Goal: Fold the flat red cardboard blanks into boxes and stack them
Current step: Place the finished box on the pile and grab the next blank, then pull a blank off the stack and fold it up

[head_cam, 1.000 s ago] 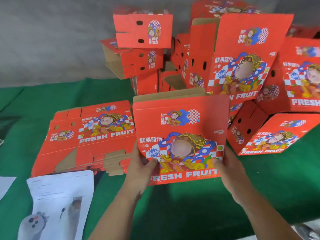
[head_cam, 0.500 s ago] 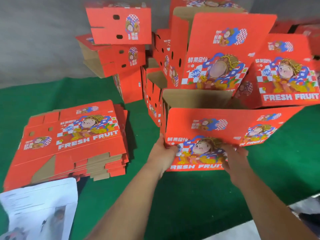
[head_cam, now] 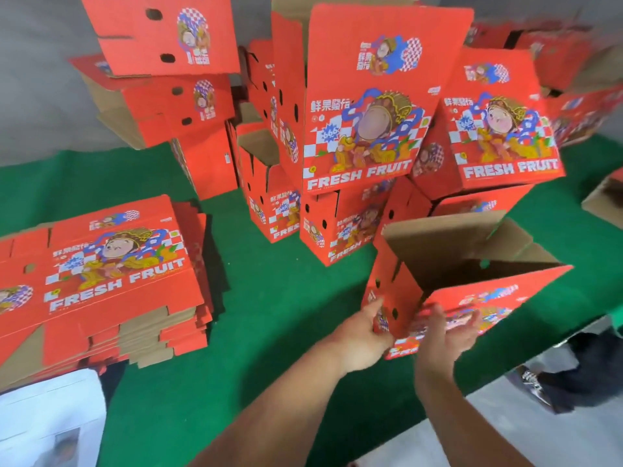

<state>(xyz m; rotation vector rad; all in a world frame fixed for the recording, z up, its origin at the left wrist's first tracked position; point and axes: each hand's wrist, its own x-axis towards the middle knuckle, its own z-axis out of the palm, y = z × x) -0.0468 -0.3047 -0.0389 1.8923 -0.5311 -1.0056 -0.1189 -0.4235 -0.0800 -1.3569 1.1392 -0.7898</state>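
Observation:
I hold a red "FRESH FRUIT" box (head_cam: 472, 264), opened into a square tube with its brown inside showing, low over the green table at the right. My left hand (head_cam: 362, 335) grips its near left side panel. My right hand (head_cam: 445, 335) presses against the printed front face near the bottom edge. A stack of flat red blanks (head_cam: 101, 281) lies at the left. Several folded red boxes (head_cam: 364, 106) are piled at the back.
The green table covering (head_cam: 276, 298) spreads between the stack and the held box. A white printed sheet (head_cam: 47, 419) lies at the near left. The table's edge runs at the lower right, with grey floor and a person's shoe (head_cam: 536, 385) beyond it.
The flat blank I held in front of me has moved right and been pulled open into a box shape. My hands shifted to its near lower corner.

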